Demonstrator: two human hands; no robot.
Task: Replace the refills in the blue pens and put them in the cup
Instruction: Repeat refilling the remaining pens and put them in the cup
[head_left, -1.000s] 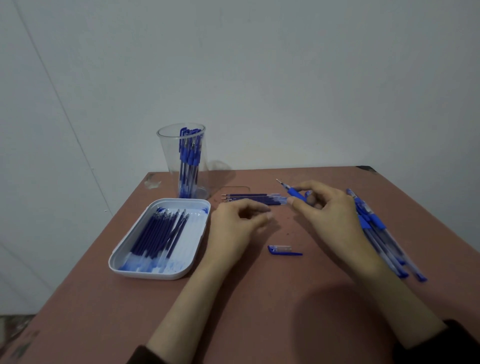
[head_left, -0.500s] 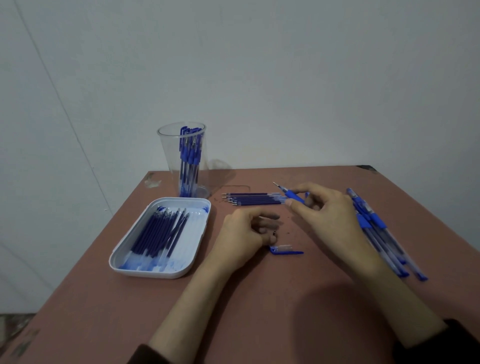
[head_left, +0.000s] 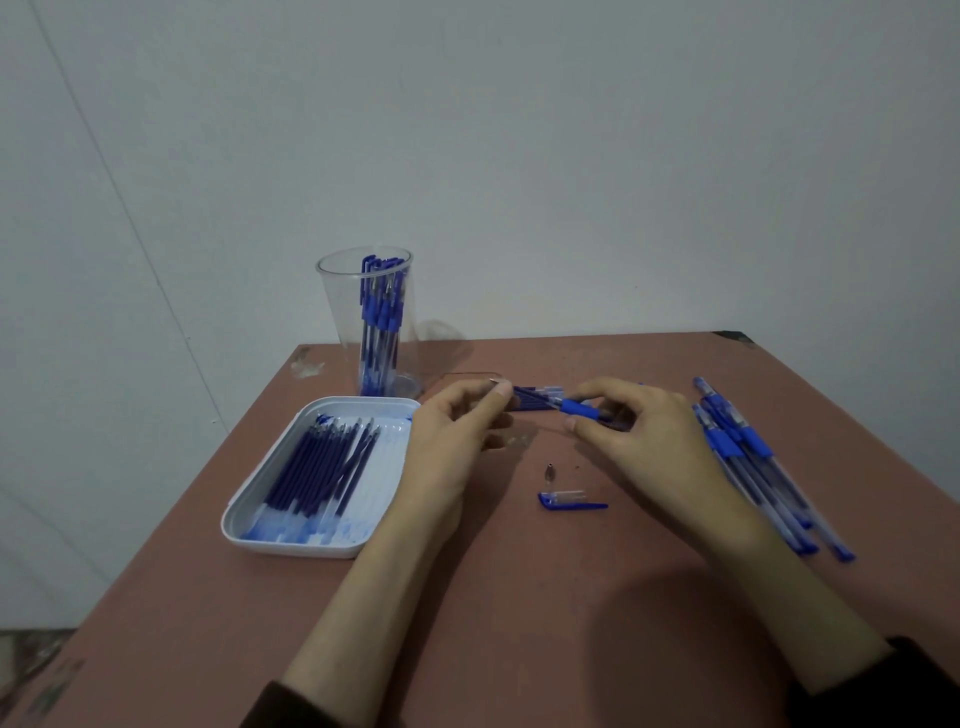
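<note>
Grey wall, reddish surface (head_left: 519, 623). Right hand (head_left: 639, 431) grips a blue pen (head_left: 582, 408) by its rubber sleeve. Left hand (head_left: 452, 441) pinches what looks like its refill (head_left: 535, 396) at the tip. Refill is probably light, thin, slick and bendy, so pinch close to the barrel. Cup (head_left: 337, 322) stands beyond left hand; loose cap (head_left: 571, 503) lies between both hands, nearer the person.

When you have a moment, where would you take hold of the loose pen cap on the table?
Pinch the pen cap across its clear barrel from above, thumb on the near side, finger on the far. It lies flat, left to right, and the thin clip looks flimsy.
</note>
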